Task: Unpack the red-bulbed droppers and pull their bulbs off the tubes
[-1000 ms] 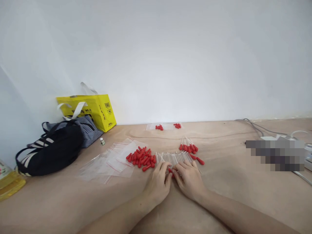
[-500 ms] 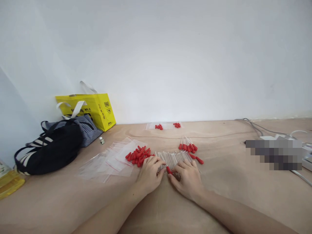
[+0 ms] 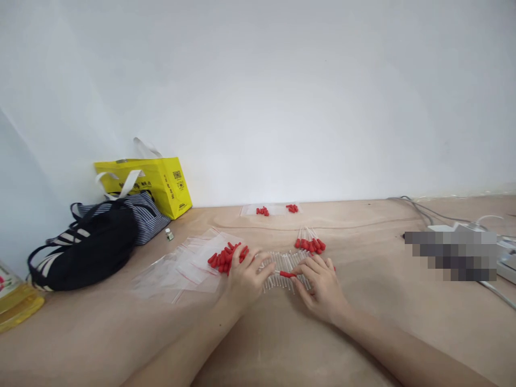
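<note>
Between the thumb and fingers of my right hand (image 3: pixel 324 287) is a red rubber dropper bulb (image 3: pixel 287 274), held sideways. My left hand (image 3: pixel 249 278) pinches what looks like a thin glass dropper tube, whose short visible end meets the bulb. Below both hands lies a row of clear glass tubes (image 3: pixel 284 261). Left of them, partly behind my left fingers, is a heap of loose red bulbs (image 3: pixel 221 259). Several droppers with bulbs fitted (image 3: pixel 310 244) lie together beyond my right hand, which covers most of another red bulb.
Clear zip bags (image 3: pixel 189 266) overlap at the left, near a small bottle (image 3: pixel 169 234). A filled bag (image 3: pixel 278 209) lies by the wall. Far left are a black bag (image 3: pixel 92 247), a yellow bag (image 3: pixel 161 188) and a yellow-liquid container (image 3: pixel 20 309). Cables (image 3: pixel 419 208) run at right.
The red bulb in my right hand has turned sideways and moved slightly right. My left hand has shifted a little up, and the glass tube now meets the bulb.
</note>
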A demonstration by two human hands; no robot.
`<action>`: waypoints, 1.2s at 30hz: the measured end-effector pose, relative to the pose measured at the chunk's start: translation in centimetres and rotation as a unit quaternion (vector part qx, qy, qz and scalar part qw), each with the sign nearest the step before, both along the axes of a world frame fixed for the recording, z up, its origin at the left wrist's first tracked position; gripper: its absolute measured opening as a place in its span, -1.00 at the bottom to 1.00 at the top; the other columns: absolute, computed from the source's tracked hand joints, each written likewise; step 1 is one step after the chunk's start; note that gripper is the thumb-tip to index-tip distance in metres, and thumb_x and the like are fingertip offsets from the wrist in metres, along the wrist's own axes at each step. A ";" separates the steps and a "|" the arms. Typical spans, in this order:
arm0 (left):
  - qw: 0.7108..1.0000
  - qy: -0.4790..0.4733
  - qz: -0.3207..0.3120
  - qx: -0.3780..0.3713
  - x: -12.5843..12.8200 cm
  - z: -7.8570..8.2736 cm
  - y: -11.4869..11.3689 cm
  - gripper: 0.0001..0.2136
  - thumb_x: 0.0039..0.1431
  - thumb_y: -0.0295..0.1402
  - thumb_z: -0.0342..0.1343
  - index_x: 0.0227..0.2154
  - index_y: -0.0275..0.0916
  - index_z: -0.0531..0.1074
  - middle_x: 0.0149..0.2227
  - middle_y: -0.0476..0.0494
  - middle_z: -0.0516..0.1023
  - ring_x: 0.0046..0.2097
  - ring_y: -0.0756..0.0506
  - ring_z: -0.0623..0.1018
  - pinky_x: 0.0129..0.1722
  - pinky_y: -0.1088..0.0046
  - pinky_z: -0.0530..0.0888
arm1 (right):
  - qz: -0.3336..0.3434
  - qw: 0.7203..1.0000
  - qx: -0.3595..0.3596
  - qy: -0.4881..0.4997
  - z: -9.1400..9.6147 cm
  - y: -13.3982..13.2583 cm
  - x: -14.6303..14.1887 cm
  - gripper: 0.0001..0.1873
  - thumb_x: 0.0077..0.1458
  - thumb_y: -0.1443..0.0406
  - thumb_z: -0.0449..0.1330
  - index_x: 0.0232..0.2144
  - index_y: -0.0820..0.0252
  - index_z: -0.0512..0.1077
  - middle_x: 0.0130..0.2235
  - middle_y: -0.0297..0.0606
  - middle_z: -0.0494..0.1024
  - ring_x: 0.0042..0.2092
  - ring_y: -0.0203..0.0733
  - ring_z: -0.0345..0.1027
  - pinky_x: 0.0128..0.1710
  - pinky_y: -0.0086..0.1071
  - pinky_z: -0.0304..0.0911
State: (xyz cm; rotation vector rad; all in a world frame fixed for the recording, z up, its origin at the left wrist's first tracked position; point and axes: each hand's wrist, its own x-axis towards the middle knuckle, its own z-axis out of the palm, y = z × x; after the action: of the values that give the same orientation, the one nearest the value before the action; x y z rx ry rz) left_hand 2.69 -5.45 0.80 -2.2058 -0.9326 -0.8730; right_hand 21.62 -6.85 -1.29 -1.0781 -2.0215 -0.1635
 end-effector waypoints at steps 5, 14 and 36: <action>0.998 0.016 -0.023 -0.056 0.3 -0.7 -0.4 -0.82 0.16 -0.38 -0.09 -0.47 -0.16 0.40 -0.50 0.07 0.47 -0.33 0.00 0.42 0.05 0.11 -0.02 | 0.047 0.999 0.000 -0.015 0.0 0.2 0.3 -0.89 0.04 0.36 0.01 -0.45 0.17 0.34 -0.43 -0.36 0.40 -0.35 -0.30 0.17 -0.33 -0.36 -0.10; 0.997 0.006 -0.009 -0.077 0.5 -0.6 -1.2 -0.79 0.17 -0.42 -0.14 -0.43 -0.19 0.40 -0.56 0.03 0.46 -0.40 0.00 0.39 -0.01 0.15 0.07 | 0.033 0.999 0.016 -0.016 0.2 0.3 0.3 -0.85 0.04 0.29 0.04 -0.32 0.15 0.37 -0.35 -0.31 0.46 -0.28 -0.26 0.23 -0.23 -0.33 -0.07; 0.990 -0.092 0.031 -0.102 -2.6 0.1 -0.9 -0.83 0.11 -0.45 -0.07 -0.49 -0.16 0.41 -0.50 0.06 0.51 -0.39 -0.02 0.42 -0.13 0.19 0.10 | -0.129 0.985 -0.037 0.110 -0.1 4.1 7.7 -0.74 0.03 0.17 0.02 -0.44 0.07 0.49 -0.41 -0.26 0.47 -0.30 -0.17 0.26 -0.17 -0.22 0.00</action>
State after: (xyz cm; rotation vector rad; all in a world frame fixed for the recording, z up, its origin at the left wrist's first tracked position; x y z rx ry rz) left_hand 0.10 -6.33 0.91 -2.2809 -1.2189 -1.0034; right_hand 29.32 -2.72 -1.38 -1.3425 -1.6994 -0.0969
